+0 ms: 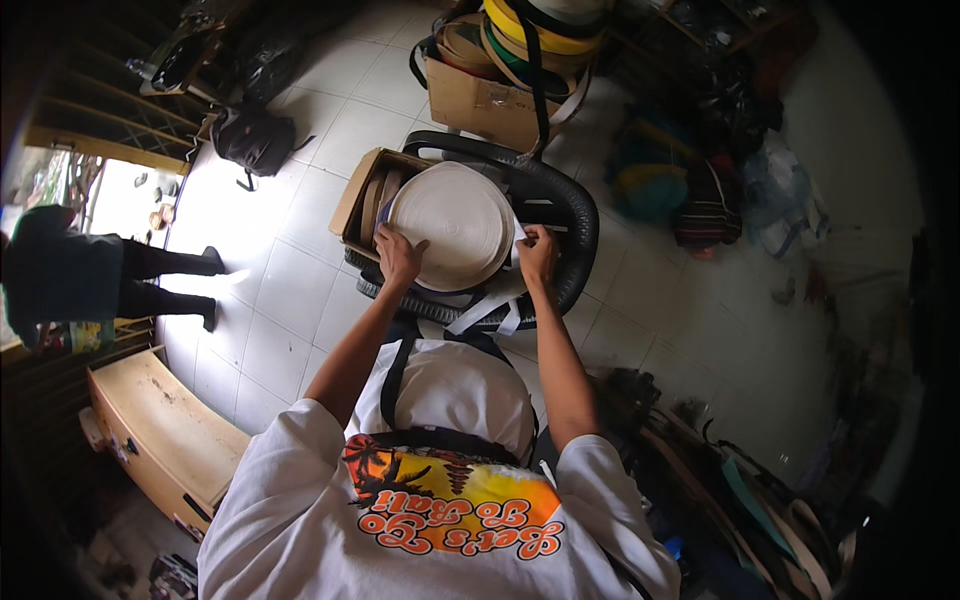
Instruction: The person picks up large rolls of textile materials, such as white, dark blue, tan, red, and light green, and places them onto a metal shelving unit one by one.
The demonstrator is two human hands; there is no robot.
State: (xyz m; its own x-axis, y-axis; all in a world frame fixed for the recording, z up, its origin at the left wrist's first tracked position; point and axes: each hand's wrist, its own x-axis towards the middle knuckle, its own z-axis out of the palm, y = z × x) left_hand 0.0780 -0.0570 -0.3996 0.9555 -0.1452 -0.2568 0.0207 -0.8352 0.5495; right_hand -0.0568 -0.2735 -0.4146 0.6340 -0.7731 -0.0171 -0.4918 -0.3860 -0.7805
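A large flat coil of white strap [450, 225] lies in front of me on a black chair [578, 215] with a curved, ribbed rim. My left hand [400, 257] grips the coil's near left edge, thumb on its top face and fingers around the side. At the right side, my right hand [537, 252] pinches a white strip [518, 240] beside the coil; the fingertips are partly hidden. Loose white strap ends [490, 305] hang over the chair's near rim. Left of the coil, an open cardboard box [352, 205] holds brown rolls [380, 200].
Beyond the chair stands a cardboard box [485, 108] piled with yellow, green and brown strap rolls. A black backpack [255, 138] lies on the tiled floor. A person [75, 270] stands at left, near a wooden cabinet [175, 420]. Bags [705, 205] and straps [780, 520] lie at right.
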